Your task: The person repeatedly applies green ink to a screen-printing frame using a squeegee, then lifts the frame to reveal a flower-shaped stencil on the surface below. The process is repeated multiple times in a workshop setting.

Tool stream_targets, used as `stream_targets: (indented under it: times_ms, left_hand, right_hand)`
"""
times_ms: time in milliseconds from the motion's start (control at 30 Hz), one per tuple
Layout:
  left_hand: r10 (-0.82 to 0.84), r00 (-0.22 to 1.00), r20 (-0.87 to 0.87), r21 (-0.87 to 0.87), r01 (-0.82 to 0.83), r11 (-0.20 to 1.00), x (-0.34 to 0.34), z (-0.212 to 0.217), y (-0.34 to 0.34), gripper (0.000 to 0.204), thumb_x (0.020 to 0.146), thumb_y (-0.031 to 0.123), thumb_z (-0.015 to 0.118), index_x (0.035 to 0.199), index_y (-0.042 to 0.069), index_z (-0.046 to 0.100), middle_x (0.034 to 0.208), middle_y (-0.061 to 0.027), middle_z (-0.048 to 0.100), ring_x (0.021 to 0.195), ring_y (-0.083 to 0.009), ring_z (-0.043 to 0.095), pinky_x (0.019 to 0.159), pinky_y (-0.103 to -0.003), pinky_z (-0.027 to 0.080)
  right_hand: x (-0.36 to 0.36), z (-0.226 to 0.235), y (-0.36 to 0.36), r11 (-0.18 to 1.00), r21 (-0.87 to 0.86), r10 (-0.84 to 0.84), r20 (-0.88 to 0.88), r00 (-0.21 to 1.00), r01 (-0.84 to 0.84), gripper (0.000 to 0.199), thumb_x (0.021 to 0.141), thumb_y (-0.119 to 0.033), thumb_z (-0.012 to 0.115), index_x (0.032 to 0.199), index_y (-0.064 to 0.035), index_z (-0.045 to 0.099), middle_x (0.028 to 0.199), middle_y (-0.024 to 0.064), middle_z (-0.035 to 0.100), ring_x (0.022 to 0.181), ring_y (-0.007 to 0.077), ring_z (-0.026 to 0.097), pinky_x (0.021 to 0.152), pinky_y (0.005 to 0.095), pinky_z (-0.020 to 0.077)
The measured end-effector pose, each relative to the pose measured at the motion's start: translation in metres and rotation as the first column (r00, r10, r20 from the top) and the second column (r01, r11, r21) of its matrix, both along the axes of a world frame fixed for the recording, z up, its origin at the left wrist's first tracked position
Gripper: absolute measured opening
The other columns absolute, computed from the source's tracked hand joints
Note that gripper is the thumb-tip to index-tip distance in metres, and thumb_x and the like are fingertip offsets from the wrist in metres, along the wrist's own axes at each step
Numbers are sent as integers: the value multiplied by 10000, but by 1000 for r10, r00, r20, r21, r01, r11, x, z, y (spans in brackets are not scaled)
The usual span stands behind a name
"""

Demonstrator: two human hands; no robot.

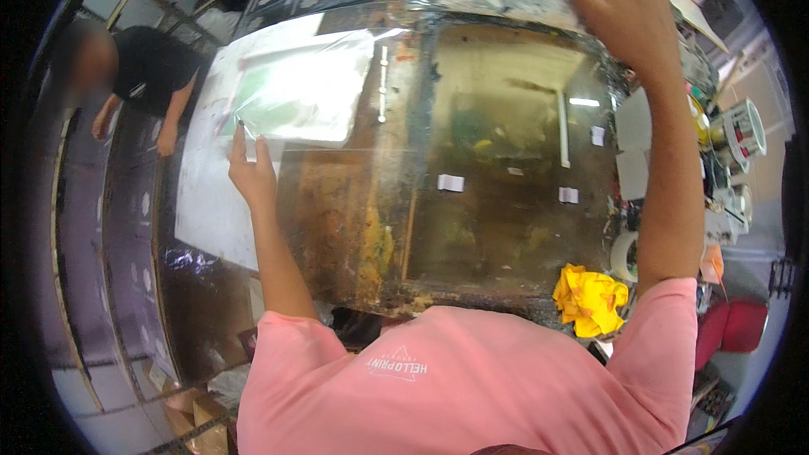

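My left hand [253, 173] has its fingers stretched out, with the tips at the near edge of a clear plastic film [341, 93]. Beneath that shiny film lies a pale sheet with a green area [261, 88]. A larger white sheet [202, 177] spreads under it on the stained table. My right hand [624, 13] reaches to the far right, above the far end of a framed, yellowish see-through panel [497, 227]. Its thumb points left beside something dark; the other fingers run past the picture's top edge, so whether it grips anything is hidden.
A crumpled yellow cloth [590, 299] lies at the panel's near right corner. White tubs [742, 131] and a tape roll [624, 254] crowd the right side. Another person [152, 67] stands at the left beside long racks. Far right is a red chair [742, 324].
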State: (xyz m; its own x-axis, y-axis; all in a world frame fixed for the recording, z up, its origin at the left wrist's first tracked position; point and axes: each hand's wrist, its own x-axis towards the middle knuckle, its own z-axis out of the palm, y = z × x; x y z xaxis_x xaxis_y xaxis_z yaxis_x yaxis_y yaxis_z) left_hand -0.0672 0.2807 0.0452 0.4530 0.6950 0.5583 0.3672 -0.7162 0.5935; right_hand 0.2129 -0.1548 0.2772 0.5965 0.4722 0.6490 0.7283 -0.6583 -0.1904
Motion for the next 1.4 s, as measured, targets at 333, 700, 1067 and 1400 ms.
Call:
stream_targets:
  times_ms: [333, 700, 1067, 1400]
  left_hand:
    - [327, 887, -325, 25, -338, 941, -23, -34, 94, 801, 1033, 557, 638, 1635, 62, 450, 1687, -348, 322, 1551, -541, 334, 1230, -586, 345]
    - [-106, 845, -524, 219, 254, 942, 58, -64, -33, 614, 1135, 505, 405, 1598, 116, 514, 1707, -142, 408, 1615, -365, 290, 1266, -728, 14]
    - [-323, 697, -640, -13, 410, 912, 83, 21, -80, 607, 1161, 477, 325, 1341, 55, 722, 1323, -203, 719, 1332, -393, 615, 1280, -662, 146]
    - [-642, 403, -652, -42, 827, 561, 128, -56, -315, 1215, 788, 976, 530, 1642, 115, 456, 1723, -328, 255, 1613, -536, 170, 1275, -708, 21]
  right_hand:
    - [2, -9, -4, 998, -22, 56, 45, 997, -55, 481, 1030, -478, 621, 1032, -14, 748, 791, 224, 681, 736, 419, 650, 711, 472, 488]
    - [8, -11, -7, 1000, -16, 20, 45, 999, -19, 474, 1022, -490, 639, 1069, -38, 773, 850, 225, 702, 773, 412, 656, 721, 496, 484]
    - [-4, -8, -6, 1000, -25, 0, 137, 991, 3, 499, 964, -489, 661, 753, -38, 699, 766, 194, 708, 810, 397, 698, 818, 512, 461]
    - [5, -15, -9, 998, -52, 35, 170, 985, -26, 583, 984, -528, 576, 810, 2, 743, 821, 225, 744, 856, 390, 730, 884, 530, 463]
